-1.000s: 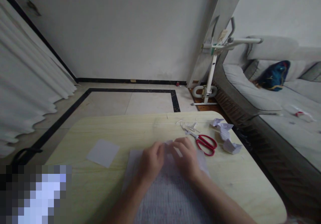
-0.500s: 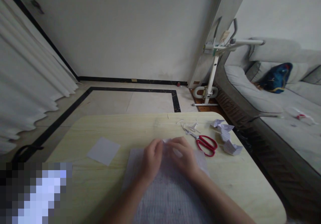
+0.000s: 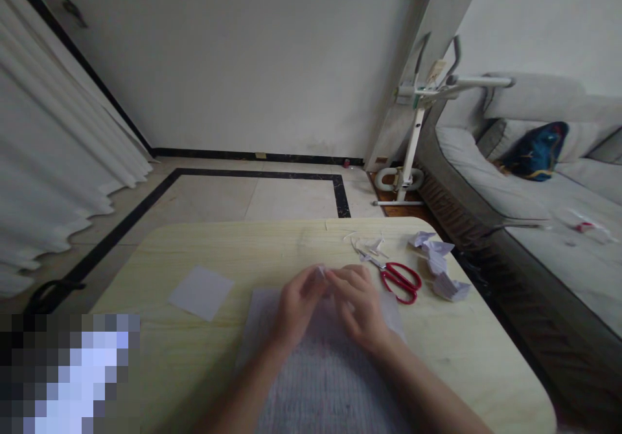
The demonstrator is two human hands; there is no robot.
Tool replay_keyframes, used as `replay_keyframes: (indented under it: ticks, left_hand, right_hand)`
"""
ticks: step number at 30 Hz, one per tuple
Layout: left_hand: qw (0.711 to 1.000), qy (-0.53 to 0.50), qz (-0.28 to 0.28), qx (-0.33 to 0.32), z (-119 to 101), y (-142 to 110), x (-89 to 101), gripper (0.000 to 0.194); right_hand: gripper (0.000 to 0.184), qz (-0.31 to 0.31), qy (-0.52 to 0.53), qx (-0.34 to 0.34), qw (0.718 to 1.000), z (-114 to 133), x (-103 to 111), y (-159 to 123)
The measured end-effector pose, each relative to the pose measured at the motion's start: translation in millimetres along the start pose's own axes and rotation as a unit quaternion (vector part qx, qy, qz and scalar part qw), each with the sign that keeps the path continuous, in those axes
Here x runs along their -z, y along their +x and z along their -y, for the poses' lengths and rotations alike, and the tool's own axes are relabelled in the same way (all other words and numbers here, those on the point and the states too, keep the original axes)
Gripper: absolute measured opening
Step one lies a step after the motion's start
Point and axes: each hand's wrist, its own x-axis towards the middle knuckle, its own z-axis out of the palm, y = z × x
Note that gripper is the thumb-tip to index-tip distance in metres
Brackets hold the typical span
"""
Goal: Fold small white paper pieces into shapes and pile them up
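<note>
Between my two hands is a small piece of folded white paper (image 3: 320,272), mostly covered by the fingers. My left hand (image 3: 297,304) is closed on its left side, and my right hand (image 3: 357,301) pinches it from the right with the fingertips. Both hands are over a large lined sheet of paper (image 3: 325,382) that lies flat on the table. Beyond the right hand rest red-handled scissors (image 3: 401,283), beside thin paper scraps (image 3: 374,246). Several folded paper shapes (image 3: 440,262) stand in a row further right. A white paper square (image 3: 201,293) lies flat to the left.
The pale wooden table (image 3: 486,382) has rounded corners. A grey sofa (image 3: 544,220) with a blue bag (image 3: 537,152) stands to the right. Behind the table is a white exercise machine (image 3: 412,149), and a white curtain (image 3: 53,162) hangs at left.
My right hand has turned slightly, its fingers now stretched across toward the left fingertips. The folded paper's tip shows a little higher between the hands. Scissors and other papers have stayed put.
</note>
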Motion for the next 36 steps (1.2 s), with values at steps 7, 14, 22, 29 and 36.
replay_keyframes:
  ticks: [7, 14, 22, 29, 36]
  left_hand:
    - [0.999, 0.002, 0.011, 0.032, -1.3, 0.8, 2.7, 0.041]
    - [0.998, 0.058, 0.004, 0.030, 12.0, 0.0, 4.9, 0.046]
    - [0.988, 0.147, 0.043, -0.029, 14.5, -6.2, 6.0, 0.054]
    - [0.987, 0.155, 0.037, -0.023, 9.5, -6.8, 5.2, 0.043]
    - [0.986, 0.156, 0.043, 0.029, 3.5, -6.1, 3.0, 0.029]
  right_hand:
    - [0.062, 0.019, -0.025, 0.011, 0.999, 1.9, 0.9, -0.7]
    - [0.037, -0.078, -0.013, -0.079, 0.994, -4.2, -0.3, 0.7]
    - [0.013, -0.039, 0.113, -0.183, 0.976, -15.5, -5.8, 4.2]
    - [0.013, -0.022, 0.182, -0.229, 0.956, -16.1, -6.1, 7.8]
    - [0.016, -0.018, 0.255, -0.294, 0.921, -16.9, -5.2, 7.9]
